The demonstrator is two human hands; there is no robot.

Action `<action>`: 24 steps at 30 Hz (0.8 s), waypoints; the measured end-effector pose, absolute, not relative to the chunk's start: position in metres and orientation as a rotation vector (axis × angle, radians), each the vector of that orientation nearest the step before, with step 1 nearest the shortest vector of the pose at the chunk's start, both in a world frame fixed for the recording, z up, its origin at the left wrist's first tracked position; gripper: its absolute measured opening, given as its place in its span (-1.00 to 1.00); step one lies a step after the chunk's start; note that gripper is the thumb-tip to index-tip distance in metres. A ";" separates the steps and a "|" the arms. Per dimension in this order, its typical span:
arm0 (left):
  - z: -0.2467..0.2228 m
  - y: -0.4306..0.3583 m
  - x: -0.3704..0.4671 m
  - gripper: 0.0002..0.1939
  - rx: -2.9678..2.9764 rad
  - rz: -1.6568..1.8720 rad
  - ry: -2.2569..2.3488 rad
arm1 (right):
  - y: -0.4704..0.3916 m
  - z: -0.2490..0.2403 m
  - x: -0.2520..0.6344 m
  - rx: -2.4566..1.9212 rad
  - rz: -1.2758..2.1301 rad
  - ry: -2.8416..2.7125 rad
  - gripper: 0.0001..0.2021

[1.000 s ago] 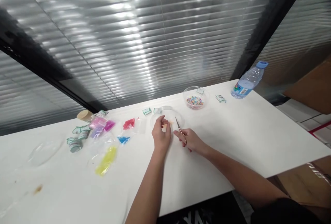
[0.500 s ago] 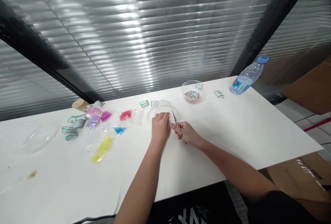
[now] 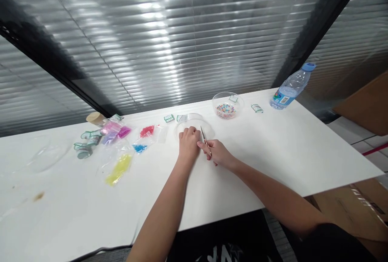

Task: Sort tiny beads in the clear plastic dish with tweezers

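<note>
My right hand [image 3: 218, 153] is closed round a pair of small scissors [image 3: 205, 142], whose blades point away from me. Just left of it, my left hand [image 3: 189, 145] has its fingers curled down at the near rim of a clear round plastic lid or dish [image 3: 207, 127]. What those fingers hold, if anything, is hidden. Behind stands a clear bowl [image 3: 239, 110] with multicoloured beads [image 3: 226, 110] at its bottom. Bags of red beads [image 3: 147, 131], blue beads [image 3: 140, 148] and yellow beads [image 3: 119, 169] lie to the left.
Pink and purple bags [image 3: 112, 131], small jars [image 3: 83, 151] and a wooden-looking lid [image 3: 95, 118] stand at the back left. A water bottle [image 3: 286, 92] is at the back right. A second clear lid [image 3: 50, 157] lies far left on the white table [image 3: 257, 165].
The view has shifted slightly. The scissors stay in my right hand beside my left hand, and both hands have barely moved.
</note>
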State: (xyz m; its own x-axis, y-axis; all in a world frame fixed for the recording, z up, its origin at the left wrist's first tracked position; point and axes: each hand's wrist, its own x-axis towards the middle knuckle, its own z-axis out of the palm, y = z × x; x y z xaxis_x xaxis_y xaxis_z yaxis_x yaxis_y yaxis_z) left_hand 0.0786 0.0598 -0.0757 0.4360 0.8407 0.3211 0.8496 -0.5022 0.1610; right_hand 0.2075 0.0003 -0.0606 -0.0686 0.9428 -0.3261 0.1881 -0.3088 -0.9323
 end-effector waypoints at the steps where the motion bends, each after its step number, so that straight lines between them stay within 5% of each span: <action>1: -0.076 0.060 0.079 -0.89 -2.639 -0.568 -1.559 | 0.001 -0.061 0.207 -1.534 1.430 -1.249 -0.49; 7: -0.069 0.060 0.077 -0.84 -2.655 -0.738 -1.681 | 0.002 -0.063 0.207 -1.540 1.425 -1.210 -0.46; 15: -0.063 0.066 0.069 -0.81 -2.621 -1.479 -1.634 | 0.000 -0.057 0.208 -1.543 1.461 -1.278 -0.47; 24: -0.053 0.058 0.074 -0.74 -2.630 -1.697 -1.953 | -0.002 -0.053 0.208 -1.470 1.493 -1.321 -0.47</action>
